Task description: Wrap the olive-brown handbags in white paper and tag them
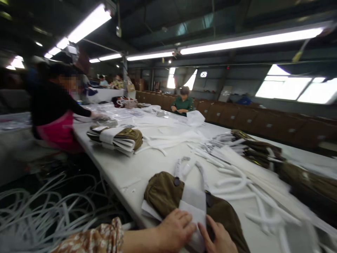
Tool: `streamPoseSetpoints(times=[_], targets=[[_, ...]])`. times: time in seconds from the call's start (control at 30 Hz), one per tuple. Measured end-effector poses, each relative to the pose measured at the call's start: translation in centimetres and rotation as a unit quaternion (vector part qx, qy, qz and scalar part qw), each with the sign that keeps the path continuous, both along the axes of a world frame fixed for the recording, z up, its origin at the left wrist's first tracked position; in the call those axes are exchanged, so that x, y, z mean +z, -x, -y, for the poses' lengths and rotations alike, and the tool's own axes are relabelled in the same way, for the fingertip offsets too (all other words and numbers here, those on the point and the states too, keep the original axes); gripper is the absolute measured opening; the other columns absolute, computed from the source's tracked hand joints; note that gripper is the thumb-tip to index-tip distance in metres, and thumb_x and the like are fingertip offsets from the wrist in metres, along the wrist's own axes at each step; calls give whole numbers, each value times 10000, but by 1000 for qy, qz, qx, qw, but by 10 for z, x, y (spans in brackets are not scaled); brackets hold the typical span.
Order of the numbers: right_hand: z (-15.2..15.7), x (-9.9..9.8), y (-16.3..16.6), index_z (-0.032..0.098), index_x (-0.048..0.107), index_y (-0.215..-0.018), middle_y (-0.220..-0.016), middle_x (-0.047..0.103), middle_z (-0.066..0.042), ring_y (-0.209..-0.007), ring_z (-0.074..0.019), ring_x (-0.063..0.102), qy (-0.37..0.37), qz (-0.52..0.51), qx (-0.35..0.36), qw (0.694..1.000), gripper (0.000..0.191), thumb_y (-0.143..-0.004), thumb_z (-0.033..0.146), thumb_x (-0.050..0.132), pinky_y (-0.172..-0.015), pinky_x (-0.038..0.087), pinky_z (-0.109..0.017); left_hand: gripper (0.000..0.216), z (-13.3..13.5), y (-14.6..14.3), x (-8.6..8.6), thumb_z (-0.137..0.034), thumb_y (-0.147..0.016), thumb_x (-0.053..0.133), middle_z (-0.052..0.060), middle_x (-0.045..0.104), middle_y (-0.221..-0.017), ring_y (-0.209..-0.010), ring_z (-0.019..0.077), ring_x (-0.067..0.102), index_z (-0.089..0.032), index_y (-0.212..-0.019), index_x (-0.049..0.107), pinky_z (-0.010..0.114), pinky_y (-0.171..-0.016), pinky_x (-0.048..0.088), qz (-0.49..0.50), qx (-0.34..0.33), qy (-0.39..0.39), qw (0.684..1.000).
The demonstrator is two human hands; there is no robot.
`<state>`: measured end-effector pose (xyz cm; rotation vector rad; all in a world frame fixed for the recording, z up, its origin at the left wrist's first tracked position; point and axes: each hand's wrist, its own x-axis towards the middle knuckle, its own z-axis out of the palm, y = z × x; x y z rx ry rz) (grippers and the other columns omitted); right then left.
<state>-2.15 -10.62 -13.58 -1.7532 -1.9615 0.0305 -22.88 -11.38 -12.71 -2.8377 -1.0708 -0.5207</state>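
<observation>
An olive-brown fabric piece with a white paper band round it lies on the near end of the long white table. My left hand, in a floral sleeve, rests flat on the band and fabric with its fingers stretched out. My right hand lies beside it on the same piece, fingers extended along the band. Neither hand grips anything. White straps lie just beyond the piece.
A banded stack of olive fabric lies at the table's left edge, more stacks at the right. One person in black and pink works at the left, another in green sits far back. White cords cover the floor.
</observation>
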Motion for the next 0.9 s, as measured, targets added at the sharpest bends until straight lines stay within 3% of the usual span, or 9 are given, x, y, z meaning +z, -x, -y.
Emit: streamPoseSetpoints(times=[0.2, 0.33, 0.4, 0.47, 0.53, 0.6, 0.67, 0.77, 0.9], targets=[[-8, 19, 16, 180, 660, -1090, -930, 656, -113, -867, -260, 641, 45, 39, -24, 998, 388, -851, 455, 527, -740, 490, -348, 456, 11, 3, -14, -231, -955, 377, 63, 464, -1417, -1319, 265, 385, -234, -1410, 340, 468, -1088, 320, 34, -3, 58, 998], [-16, 19, 21, 183, 652, -1013, -890, 663, -84, -835, -232, 632, 89, -17, -24, 996, 279, -848, 372, 529, -714, 450, -309, 417, 4, 4, -2, -240, -929, 427, 64, 470, -1408, -1317, 250, 394, -261, -1346, 440, 467, -1102, 316, 95, -11, 130, 987], [-17, 18, 20, 196, 643, -984, -844, 665, -53, -810, -208, 631, 127, -69, -38, 989, 243, -847, 355, 520, -678, 426, -278, 354, -13, 2, 6, -257, -918, 440, 71, 460, -1415, -1306, 233, 409, -250, -1261, 527, 427, -1114, 308, 236, 17, 208, 949], [-17, 18, 20, 210, 641, -951, -830, 667, -36, -802, -197, 629, 158, -101, -54, 981, 212, -834, 349, 532, -654, 405, -263, 317, -37, -1, 9, -281, -909, 442, 91, 507, -1363, -1267, 223, 451, -216, -1194, 566, 392, -1105, 318, 390, 67, 284, 873], [-16, 19, 20, 210, 641, -896, -864, 666, -42, -830, -201, 625, 164, -103, -68, 979, 177, -828, 336, 537, -666, 399, -266, 312, -62, -5, 5, -307, -900, 436, 118, 626, -1175, -1117, 227, 569, -167, -1145, 569, 388, -1014, 410, 465, 104, 346, 808], [-15, 21, 21, 204, 637, -880, -910, 664, -56, -862, -207, 620, 153, -98, -79, 980, 164, -832, 315, 526, -694, 402, -273, 338, -80, -8, -5, -323, -894, 412, 119, 686, -958, -892, 217, 651, -122, -1130, 549, 365, -829, 500, 471, 117, 396, 779], [-14, 21, 22, 201, 636, -932, -927, 669, -62, -868, -207, 623, 150, -108, -87, 979, 178, -831, 294, 523, -702, 404, -275, 367, -89, -10, -16, -345, -888, 408, 106, 692, -852, -750, 195, 660, -103, -1137, 526, 313, -682, 497, 480, 125, 441, 748], [-14, 19, 21, 212, 652, -953, -876, 686, -51, -823, -208, 633, 154, -133, -78, 976, 191, -814, 281, 540, -683, 404, -279, 426, -91, -9, -28, -428, -886, 428, 99, 686, -880, -719, 165, 652, -122, -1176, 489, 253, -604, 443, 499, 131, 475, 713], [-16, 16, 21, 217, 648, -728, -780, 678, -43, -753, -213, 629, 132, -141, -59, 979, 123, -791, 263, 553, -662, 400, -290, 493, -92, -6, -32, -528, -886, 420, 102, 664, -931, -685, 137, 640, -147, -1197, 448, 225, -573, 415, 512, 134, 496, 689]])
